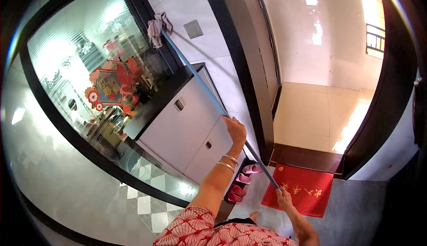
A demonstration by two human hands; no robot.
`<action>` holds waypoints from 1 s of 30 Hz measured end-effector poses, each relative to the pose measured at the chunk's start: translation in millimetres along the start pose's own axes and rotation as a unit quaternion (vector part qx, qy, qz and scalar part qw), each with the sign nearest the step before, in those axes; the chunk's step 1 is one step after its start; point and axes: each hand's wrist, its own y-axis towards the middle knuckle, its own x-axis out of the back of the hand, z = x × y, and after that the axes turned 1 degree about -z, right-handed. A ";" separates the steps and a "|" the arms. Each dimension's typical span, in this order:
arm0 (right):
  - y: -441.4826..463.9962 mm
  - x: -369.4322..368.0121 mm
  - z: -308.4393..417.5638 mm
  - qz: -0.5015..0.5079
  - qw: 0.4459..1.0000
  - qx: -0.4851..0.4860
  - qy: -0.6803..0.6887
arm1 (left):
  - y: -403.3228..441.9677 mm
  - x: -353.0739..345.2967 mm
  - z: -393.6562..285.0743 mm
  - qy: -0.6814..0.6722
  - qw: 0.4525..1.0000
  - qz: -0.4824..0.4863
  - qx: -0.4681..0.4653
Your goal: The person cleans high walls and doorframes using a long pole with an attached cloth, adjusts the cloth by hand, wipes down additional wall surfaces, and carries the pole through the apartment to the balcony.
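Note:
A long blue pole (198, 78) runs slantwise up across the view. Draped over its raised far end is a crumpled greyish-pink cloth (158, 29), close to the dark window frame and the white wall. My left hand (235, 129), below two silver bangles, is closed around the pole near its middle. Lower down, my right hand (284, 198) grips the pole close to its near end. What the cloth hides of the pole's tip cannot be made out.
A white cabinet (173, 130) with a dark top stands under the pole. Pink slippers (243, 178) sit on a low shelf beside it. A red doormat (307, 192) lies before the open doorway. Behind the decorated glass (58, 68), a person (78, 117) is visible.

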 end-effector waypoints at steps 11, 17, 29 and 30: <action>83.7 -42.9 -6.5 0.007 0.937 0.321 -0.138 | 73.6 5.4 6.3 -0.129 0.992 0.012 0.010; 172.4 -88.4 98.7 -0.179 0.779 0.498 -0.336 | 215.4 7.4 16.8 -0.010 0.993 -0.054 -0.107; 227.4 -28.4 254.3 -0.092 0.900 0.414 -0.096 | 391.0 -17.2 2.8 0.372 0.912 0.057 -0.164; 220.4 -30.8 238.5 -0.034 0.950 0.303 -0.073 | 361.7 -11.1 -12.3 0.252 0.961 0.032 -0.112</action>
